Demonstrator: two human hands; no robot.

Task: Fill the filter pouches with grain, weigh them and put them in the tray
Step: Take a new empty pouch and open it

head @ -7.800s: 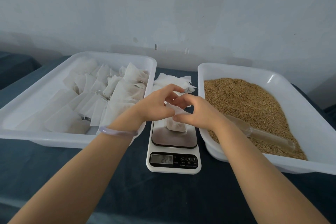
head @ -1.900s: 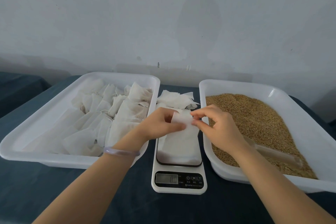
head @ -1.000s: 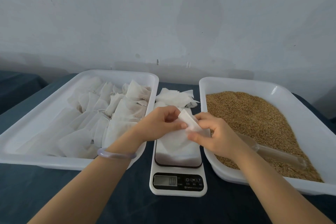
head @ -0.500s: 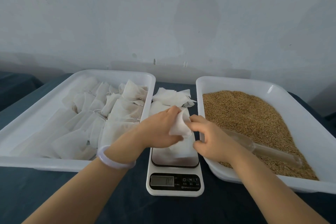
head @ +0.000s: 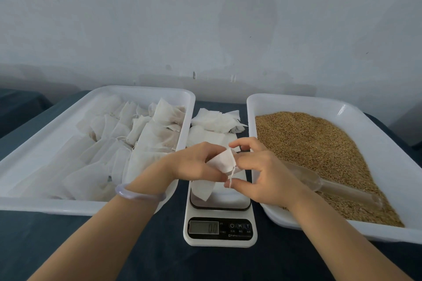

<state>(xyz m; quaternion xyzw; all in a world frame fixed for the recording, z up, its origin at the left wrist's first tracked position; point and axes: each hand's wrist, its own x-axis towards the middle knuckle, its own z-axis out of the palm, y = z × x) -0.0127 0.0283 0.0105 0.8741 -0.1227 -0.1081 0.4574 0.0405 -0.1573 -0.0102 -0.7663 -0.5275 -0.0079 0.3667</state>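
Note:
My left hand [head: 196, 163] grips a white, flat filter pouch [head: 221, 162] above the kitchen scale [head: 220, 226]. My right hand [head: 258, 171] is beside it, and its thumb and fingertips pinch the pouch's drawstring [head: 231, 177] at the mouth. The pouch's lower corner hangs over the scale's plate. The display reads 0.0. A white tray [head: 57, 134] on the left holds several filled pouches. On the right, another white tray [head: 374, 134] holds brown grain [head: 306, 143] with a clear scoop [head: 319, 183] lying in it.
A loose pile of empty white pouches [head: 217, 121] lies behind the scale, between the two trays. Everything stands on a dark blue cloth [head: 137, 246]. A pale wall rises close behind the trays.
Both hands have come lower over the scale with the pouch. My right hand's fingers have shifted from the pouch's fabric to its drawstring.

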